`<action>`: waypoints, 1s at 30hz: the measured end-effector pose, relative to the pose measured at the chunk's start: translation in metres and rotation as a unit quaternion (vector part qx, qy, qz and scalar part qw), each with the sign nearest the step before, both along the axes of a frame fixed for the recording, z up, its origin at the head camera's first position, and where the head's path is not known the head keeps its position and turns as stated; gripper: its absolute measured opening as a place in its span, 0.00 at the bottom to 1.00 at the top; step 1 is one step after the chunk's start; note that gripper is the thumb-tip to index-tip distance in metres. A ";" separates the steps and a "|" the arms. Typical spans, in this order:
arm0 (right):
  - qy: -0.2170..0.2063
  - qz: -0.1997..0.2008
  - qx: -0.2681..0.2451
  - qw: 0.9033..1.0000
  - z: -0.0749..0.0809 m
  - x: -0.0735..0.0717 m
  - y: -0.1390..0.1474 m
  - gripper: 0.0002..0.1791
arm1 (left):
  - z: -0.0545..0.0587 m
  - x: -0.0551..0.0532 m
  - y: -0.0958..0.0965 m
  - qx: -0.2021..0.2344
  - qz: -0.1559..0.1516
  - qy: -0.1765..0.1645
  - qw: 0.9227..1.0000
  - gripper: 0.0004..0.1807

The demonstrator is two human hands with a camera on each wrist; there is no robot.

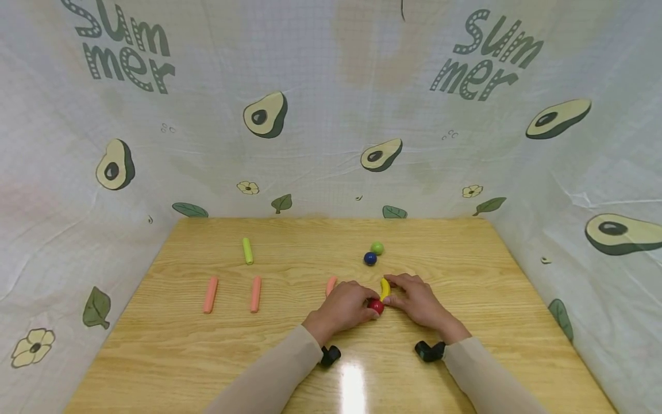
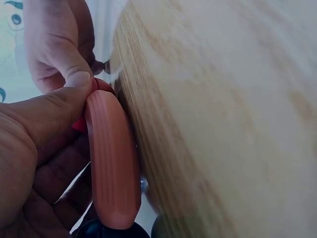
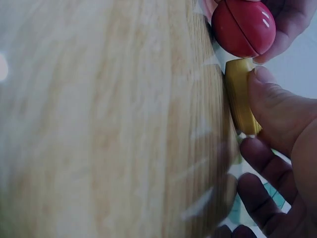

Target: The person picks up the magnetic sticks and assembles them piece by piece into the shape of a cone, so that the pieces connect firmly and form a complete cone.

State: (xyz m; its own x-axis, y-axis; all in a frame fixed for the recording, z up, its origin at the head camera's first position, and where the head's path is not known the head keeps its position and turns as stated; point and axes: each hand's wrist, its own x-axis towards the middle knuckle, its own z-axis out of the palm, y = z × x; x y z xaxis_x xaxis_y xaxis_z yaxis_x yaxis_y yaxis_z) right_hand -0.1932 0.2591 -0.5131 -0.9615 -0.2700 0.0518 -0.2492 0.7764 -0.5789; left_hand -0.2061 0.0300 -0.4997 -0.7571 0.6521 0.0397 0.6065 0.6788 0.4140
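My left hand (image 1: 345, 306) pinches a glossy red ball (image 1: 376, 306) between thumb and fingers, low over the wooden table. In the right wrist view a dark seam line runs across the red ball (image 3: 243, 27). Just to the right, my right hand (image 1: 418, 299) holds a yellow curved stick (image 1: 385, 288) with thumb and fingertips at its two ends. The near end of the yellow stick (image 3: 242, 96) lies right by the ball. A salmon curved stick (image 1: 331, 285) lies left of the ball, partly hidden behind my left hand; its ribbed side (image 2: 113, 158) fills the left wrist view's middle.
Beyond the hands a dark blue ball (image 1: 370, 259) and a green ball (image 1: 377, 248) sit close together. Two straight salmon sticks (image 1: 210, 295) and a yellow-green stick (image 1: 247, 251) lie on the left of the table (image 1: 170, 345). Printed cloth (image 1: 320, 172) walls the back and sides.
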 end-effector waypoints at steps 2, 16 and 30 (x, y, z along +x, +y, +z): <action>-0.008 0.008 0.001 1.000 0.002 0.000 -0.002 0.30 | 0.000 0.000 -0.001 -0.002 -0.005 0.005 1.000 0.19; -0.033 0.044 0.000 0.998 0.007 0.000 -0.006 0.27 | -0.001 0.001 -0.003 -0.008 -0.017 0.006 1.000 0.20; -0.098 0.039 -0.041 0.994 0.013 -0.001 -0.010 0.23 | -0.002 0.001 -0.005 0.001 -0.007 0.000 1.000 0.19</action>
